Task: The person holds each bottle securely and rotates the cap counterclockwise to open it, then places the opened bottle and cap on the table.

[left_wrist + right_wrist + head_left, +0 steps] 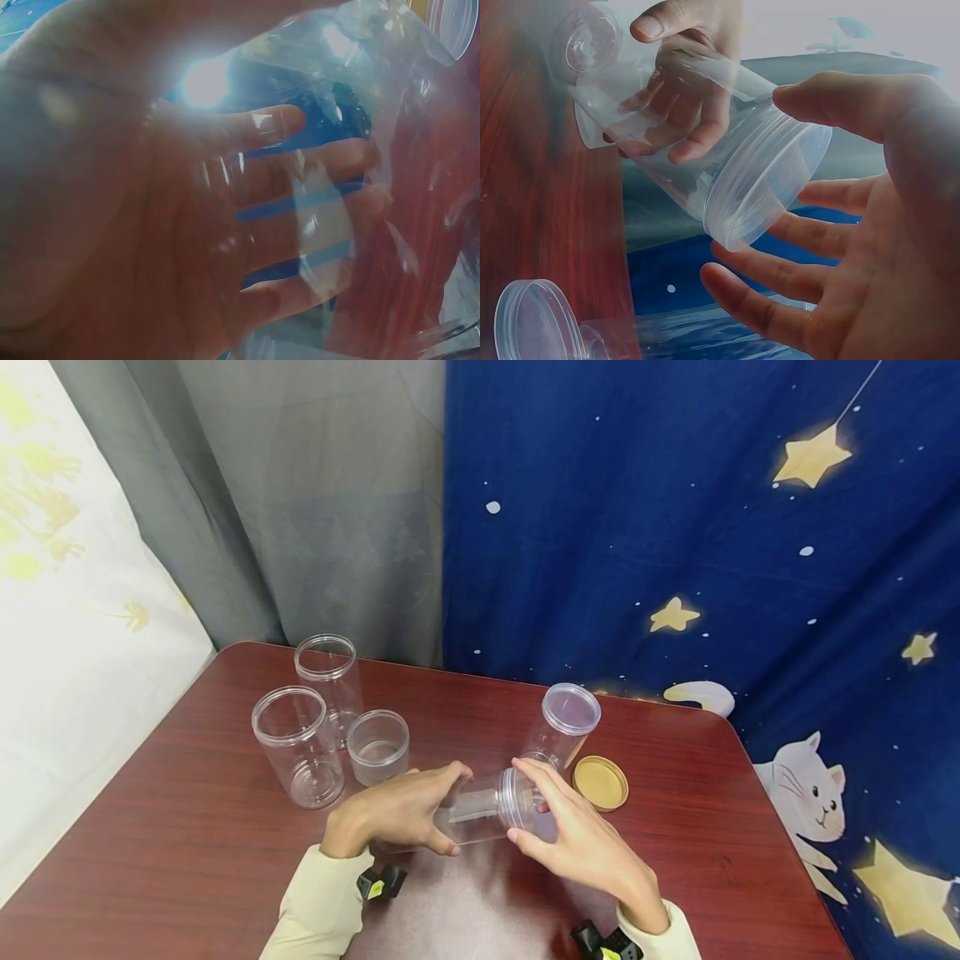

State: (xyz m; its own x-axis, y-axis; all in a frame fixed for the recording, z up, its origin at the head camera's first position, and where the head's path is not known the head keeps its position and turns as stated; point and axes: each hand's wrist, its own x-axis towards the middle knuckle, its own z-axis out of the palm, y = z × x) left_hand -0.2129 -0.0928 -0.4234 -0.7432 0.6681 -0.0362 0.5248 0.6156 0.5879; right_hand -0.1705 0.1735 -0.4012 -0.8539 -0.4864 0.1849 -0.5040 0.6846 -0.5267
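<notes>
A clear plastic jar [474, 810] is held on its side above the table, its ribbed end towards the right. My left hand [397, 810] grips its body, thumb on the near side and fingers around the far side; in the left wrist view the fingers [322, 165] show through the clear wall. At the ribbed end is a translucent lid [769, 184]. My right hand [588, 852] has its thumb and fingers curved around this lid, the thumb at its edge in the right wrist view.
Two tall clear jars [300, 760] and a short clear tub [378, 747] stand left on the red-brown table [187, 810]. Behind my right hand stands another jar with a translucent lid [572, 708], beside a gold lid [600, 782] lying flat. Curtains [360, 527] hang behind the table.
</notes>
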